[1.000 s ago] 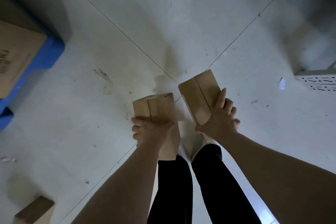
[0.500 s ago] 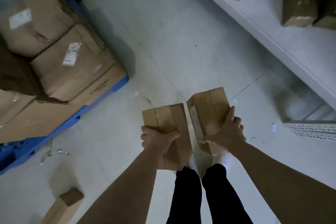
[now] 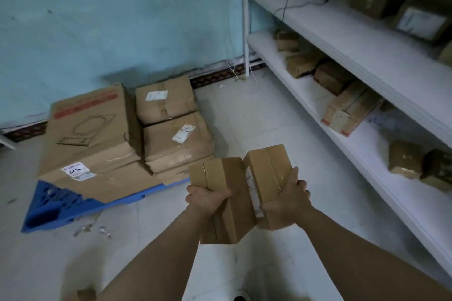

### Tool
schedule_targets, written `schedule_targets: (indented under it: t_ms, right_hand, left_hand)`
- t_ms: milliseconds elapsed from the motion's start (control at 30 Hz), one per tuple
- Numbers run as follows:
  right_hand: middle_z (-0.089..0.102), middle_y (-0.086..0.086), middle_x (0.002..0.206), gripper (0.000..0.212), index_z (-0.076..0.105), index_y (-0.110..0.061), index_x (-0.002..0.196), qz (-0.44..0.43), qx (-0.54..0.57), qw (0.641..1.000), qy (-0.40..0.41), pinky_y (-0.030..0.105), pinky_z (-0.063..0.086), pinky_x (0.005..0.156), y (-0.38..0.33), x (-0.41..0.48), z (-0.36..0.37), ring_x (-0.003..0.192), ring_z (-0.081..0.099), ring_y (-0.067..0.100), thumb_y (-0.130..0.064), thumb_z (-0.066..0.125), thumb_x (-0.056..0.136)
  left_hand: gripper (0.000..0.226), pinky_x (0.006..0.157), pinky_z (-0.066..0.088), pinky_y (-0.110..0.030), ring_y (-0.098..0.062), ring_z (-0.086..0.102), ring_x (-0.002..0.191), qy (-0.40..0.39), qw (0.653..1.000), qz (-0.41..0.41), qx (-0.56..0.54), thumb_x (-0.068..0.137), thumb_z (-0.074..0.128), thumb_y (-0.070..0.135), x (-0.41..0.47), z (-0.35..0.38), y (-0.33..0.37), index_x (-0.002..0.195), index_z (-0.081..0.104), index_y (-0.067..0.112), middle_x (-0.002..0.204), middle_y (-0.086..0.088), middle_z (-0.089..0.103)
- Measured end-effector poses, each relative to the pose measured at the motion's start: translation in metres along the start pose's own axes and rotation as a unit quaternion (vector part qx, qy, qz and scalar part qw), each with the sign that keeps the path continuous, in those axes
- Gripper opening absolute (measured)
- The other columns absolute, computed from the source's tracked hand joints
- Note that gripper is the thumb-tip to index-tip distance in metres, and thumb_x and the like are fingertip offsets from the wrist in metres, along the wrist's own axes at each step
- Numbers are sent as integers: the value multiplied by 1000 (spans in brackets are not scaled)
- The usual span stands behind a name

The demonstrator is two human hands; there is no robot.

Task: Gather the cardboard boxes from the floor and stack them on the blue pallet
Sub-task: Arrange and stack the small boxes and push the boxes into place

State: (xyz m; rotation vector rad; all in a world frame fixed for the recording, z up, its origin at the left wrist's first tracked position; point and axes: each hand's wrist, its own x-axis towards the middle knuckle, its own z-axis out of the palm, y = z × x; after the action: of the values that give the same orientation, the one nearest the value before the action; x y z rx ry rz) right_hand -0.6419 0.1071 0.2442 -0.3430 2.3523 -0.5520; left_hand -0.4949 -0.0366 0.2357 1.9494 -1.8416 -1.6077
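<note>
I hold two small cardboard boxes side by side above the floor. My left hand (image 3: 206,200) grips the left box (image 3: 220,173) from below; my right hand (image 3: 287,199) grips the right box (image 3: 267,166), which carries a white label on its side. The two boxes touch along their inner edges. Ahead to the left lies the blue pallet (image 3: 56,205), stacked with several large cardboard boxes (image 3: 90,139), some with white shipping labels. A corner of another small box (image 3: 85,295) shows on the floor at the bottom left.
A white shelving unit (image 3: 367,51) runs along the right, with taped parcels on its shelves. A teal wall (image 3: 110,19) stands behind the pallet, cables hanging near the shelf post. Scraps of debris (image 3: 97,227) lie on the pale tiled floor (image 3: 244,117) beside the pallet.
The view has tilted up from the floor toward the wall, pallet and shelves. Both hands have kept their boxes and carried them forward, toward the pallet.
</note>
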Motion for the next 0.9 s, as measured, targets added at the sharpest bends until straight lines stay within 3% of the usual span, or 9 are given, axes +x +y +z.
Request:
schedule_targets:
  t_ms: [200, 300, 567, 700, 833, 900]
  right_hand:
    - [17, 11, 147, 149, -26, -25, 146, -90, -24, 995, -23, 53, 37, 106, -66, -5, -7, 135, 26, 37, -47, 87, 51]
    - [17, 11, 149, 147, -25, -24, 147, -118, -35, 992, -35, 50, 37, 107, -96, 7, -9, 135, 27, 37, -47, 87, 53]
    - [16, 13, 150, 146, -27, -21, 147, -161, -71, 980, -89, 47, 35, 108, -172, 91, -20, 136, 28, 37, -49, 86, 57]
    - [12, 14, 151, 145, -29, -20, 146, -188, -89, 970, -129, 46, 35, 109, -207, 136, -42, 137, 26, 37, -47, 85, 61]
    - [13, 14, 150, 145, -29, -20, 145, -205, -122, 961, -136, 47, 37, 109, -236, 177, -64, 135, 29, 36, -47, 85, 61]
    - [15, 14, 149, 145, -28, -21, 145, -208, -133, 959, -138, 47, 37, 107, -250, 194, -69, 134, 30, 37, -46, 86, 59]
  left_hand:
    - [148, 96, 50, -51, -30, 55, 114, 29, 996, 18, -84, 11, 85, 71, 18, -66, 21, 138, 28, 21, 128, -7, 52]
    - [149, 98, 48, -52, -31, 53, 117, 49, 994, 13, -97, 11, 84, 73, 35, -86, 30, 139, 26, 23, 129, -7, 50]
    - [139, 93, 52, -53, -31, 55, 114, 84, 989, -2, -120, 11, 86, 70, 93, -97, 74, 134, 41, 21, 125, -5, 54]
    - [137, 94, 50, -51, -34, 50, 123, 123, 984, -50, -122, 24, 89, 60, 118, -97, 112, 142, 34, 15, 135, -11, 49]
    - [157, 95, 49, -54, -36, 44, 129, 154, 977, -87, -123, 11, 82, 68, 155, -93, 135, 148, 25, 17, 142, -13, 43]
    - [152, 99, 47, -54, -37, 40, 133, 168, 973, -105, -121, 22, 83, 64, 156, -94, 149, 151, 18, 15, 146, -16, 39]
